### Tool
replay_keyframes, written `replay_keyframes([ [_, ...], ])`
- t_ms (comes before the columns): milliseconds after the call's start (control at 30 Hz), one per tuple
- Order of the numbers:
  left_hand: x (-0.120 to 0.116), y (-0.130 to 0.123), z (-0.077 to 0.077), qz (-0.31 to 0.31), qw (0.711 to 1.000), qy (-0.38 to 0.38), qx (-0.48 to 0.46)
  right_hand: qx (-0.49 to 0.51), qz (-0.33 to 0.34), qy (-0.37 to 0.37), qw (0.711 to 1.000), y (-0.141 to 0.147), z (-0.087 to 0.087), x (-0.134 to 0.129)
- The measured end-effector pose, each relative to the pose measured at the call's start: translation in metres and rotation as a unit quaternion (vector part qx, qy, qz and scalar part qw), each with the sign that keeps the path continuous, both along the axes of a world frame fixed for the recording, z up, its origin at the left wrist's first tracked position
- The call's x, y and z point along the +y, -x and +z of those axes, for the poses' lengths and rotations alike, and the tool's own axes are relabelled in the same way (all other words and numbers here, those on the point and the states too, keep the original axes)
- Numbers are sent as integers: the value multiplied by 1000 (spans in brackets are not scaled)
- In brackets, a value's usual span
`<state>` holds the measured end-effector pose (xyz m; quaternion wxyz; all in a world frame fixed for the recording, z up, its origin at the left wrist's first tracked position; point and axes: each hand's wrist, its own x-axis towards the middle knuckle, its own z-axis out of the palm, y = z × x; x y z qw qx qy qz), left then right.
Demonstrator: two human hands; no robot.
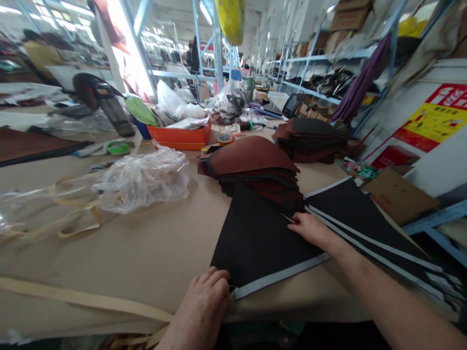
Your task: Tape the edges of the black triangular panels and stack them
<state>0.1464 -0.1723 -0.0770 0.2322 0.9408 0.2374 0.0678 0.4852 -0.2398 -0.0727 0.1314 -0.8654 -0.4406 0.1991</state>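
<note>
A black fabric panel with a pale grey strip along its near edge lies in front of me on the table. My left hand is closed at the panel's near left corner, fingers bent over it. On the panel's right side, my right hand pinches a slim, pointed metal tool, its tip aimed left; its handle is hidden in the fingers. Just beyond the panel sits a stack of reddish-brown pieces. Right of my right hand, several black panels with pale strips lie fanned out.
The brown-covered table carries a clear plastic bag and a beige strap at left. Farther back are an orange box and another stack of brown pieces. A cardboard box stands beyond the right edge.
</note>
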Motion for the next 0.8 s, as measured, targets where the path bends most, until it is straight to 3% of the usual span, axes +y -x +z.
replay_keyframes([
  [100, 6, -4, 9, 6, 999, 8, 48, 78, 30, 48, 995, 7, 6, -27],
  [233, 23, -13, 16, 23, 996, -12, 90, 169, 47, 84, 981, 41, 7, -85],
  [400, 53, -29, 18, 8, 993, -63, 99, 307, -12, 27, 951, 97, -13, -147],
  [533, 69, -45, 20, 1, 990, -95, 106, 212, -43, 15, 976, 121, -43, -156],
  [633, 75, -51, 18, 3, 989, -105, 105, 256, 9, 40, 966, 130, -54, -151],
  [733, 78, -48, 14, 8, 988, -109, 107, 326, 122, 59, 936, 136, -43, -150],
  [800, 80, -40, 10, 12, 988, -108, 110, 312, 147, 113, 932, 134, -22, -150],
])
